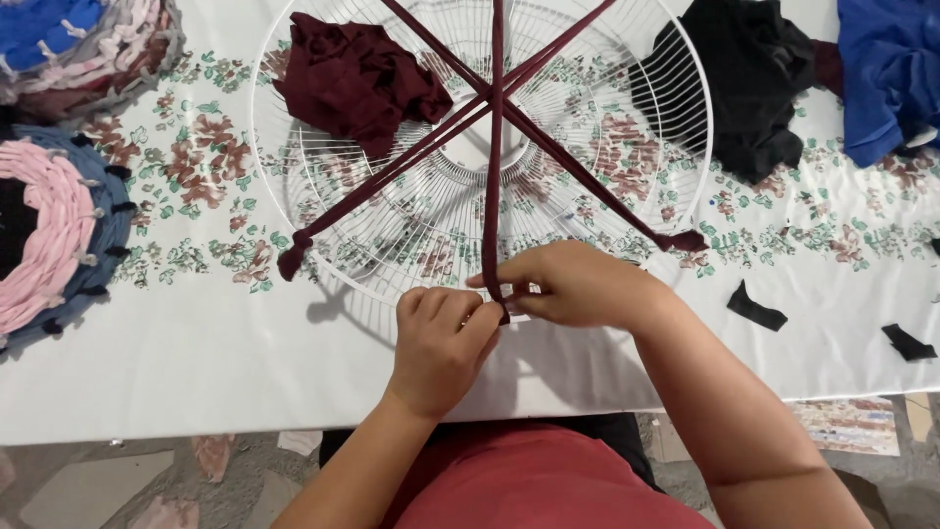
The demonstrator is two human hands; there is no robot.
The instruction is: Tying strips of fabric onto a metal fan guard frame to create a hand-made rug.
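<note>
Hands: left hand (439, 338) and right hand (578, 284), lower centre, fingers closed, pinching a maroon fabric strip (494, 147) where it meets the near rim of the white wire fan guard (294, 186).
Guard: flat on the flowered tabletop (196, 333); maroon strips cross it as spokes, held taut.
Nearby: woven round mats (54, 225) at left; cloth piles (754, 88) upper right.
Labels: none visible.

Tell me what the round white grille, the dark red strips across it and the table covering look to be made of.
Round white grille: probably metal wire with a white coating; thin, stiff, evenly spaced spokes and rings.
Dark red strips: soft knit cloth, matte; edges curl and ends knot. Both hands, left and right, pinch one at the rim.
Table covering: white flower-printed sheet, cloth or plastic; hard to tell.
</note>
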